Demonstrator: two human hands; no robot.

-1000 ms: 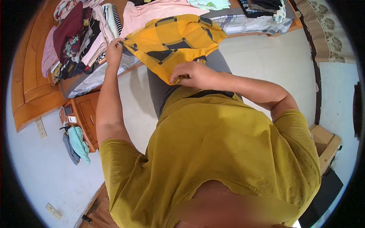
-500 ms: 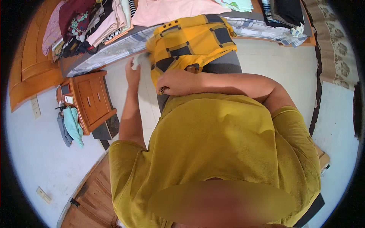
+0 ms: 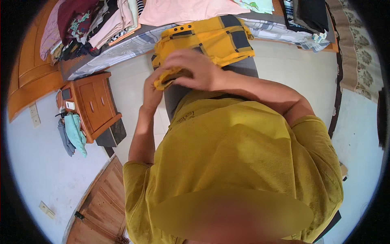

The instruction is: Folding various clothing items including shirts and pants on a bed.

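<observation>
A yellow-and-black checked shirt [image 3: 211, 38] with dark buttons lies spread over my grey-clad lap and reaches toward the bed. Its near left part is gathered up in a rolled, open loop between my hands. My right hand [image 3: 197, 69] curls over this gathered cloth from the right, fingers bent and slightly blurred. On the cloth's left side, my left hand [image 3: 154, 88] closes on the edge, its fingertips partly hidden behind the right hand. The two hands meet in front of my body.
A bed [image 3: 118, 53] with a plaid sheet runs along the far side. On it are a pile of clothes [image 3: 97, 24], a pink garment [image 3: 187, 10] and folded dark clothes [image 3: 310, 16]. A wooden nightstand [image 3: 95, 103] stands left, a patterned curtain [image 3: 359, 53] right.
My left hand, apart from the shirt and open before, has come in to the right and taken its edge. My right hand has moved slightly away from my body, lifting the gathered cloth.
</observation>
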